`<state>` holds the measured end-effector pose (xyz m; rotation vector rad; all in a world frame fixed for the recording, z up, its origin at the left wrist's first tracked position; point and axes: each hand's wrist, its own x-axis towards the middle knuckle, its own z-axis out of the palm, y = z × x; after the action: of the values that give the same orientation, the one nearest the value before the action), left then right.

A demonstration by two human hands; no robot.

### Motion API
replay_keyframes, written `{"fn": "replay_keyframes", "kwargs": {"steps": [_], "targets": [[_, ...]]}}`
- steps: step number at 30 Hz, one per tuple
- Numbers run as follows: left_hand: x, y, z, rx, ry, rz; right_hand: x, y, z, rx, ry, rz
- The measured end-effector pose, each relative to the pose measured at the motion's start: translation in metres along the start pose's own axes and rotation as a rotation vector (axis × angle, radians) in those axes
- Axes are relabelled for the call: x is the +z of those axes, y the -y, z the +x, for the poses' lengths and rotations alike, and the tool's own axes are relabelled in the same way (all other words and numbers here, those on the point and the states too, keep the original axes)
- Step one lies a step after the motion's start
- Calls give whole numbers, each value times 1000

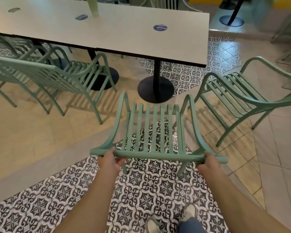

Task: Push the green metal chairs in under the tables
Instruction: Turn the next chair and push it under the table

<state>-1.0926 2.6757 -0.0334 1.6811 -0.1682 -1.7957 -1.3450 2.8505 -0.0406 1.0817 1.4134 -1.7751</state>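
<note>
Here patterned floor tiles (141,190) underlie a white table (107,31).

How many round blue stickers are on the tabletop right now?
3, in a row along the white tabletop: left sticker, middle sticker, right sticker near the end. More may lie beyond the frame's left edge.

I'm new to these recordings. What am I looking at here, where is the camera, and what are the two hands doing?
No machine here: a person wears a wide-angle camera on the head, looking forward and down, so you see their own arms. The left hand and right hand each grip the top rail of a green chair, which stands short of the table, its seat toward it. The tabletop carries round stickers. Another chair stands left, and one right at an angle. The floor is tiled, partly patterned.
</note>
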Motion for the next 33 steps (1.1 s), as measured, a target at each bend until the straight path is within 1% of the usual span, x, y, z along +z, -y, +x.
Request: {"fn": "replay_keyframes", "kwargs": {"steps": [3,9,13,16,19,24,27,33], "targets": [[6,-6,10,14,-9,2,11,-1,1,-43,-41,-69],[30,-31,43,81,-30,28,45,2,13,-99,-58,-187],[57,-55,63,94,-44,23,82,2,17,-94,-27,-215],[78,-79,81,117,-66,47,111,0,20,-73,-8,-210],[99,-103,99,123,-70,63,145,1,21,-81,-28,-193],[131,-138,128,127,-39,77,199,4,20,-22,49,-97],[143,-155,147,137,-34,86,222,1,22,-2,75,-110],[160,-192,171,135,-15,101,259,-13,24,-6,23,-136]]}}
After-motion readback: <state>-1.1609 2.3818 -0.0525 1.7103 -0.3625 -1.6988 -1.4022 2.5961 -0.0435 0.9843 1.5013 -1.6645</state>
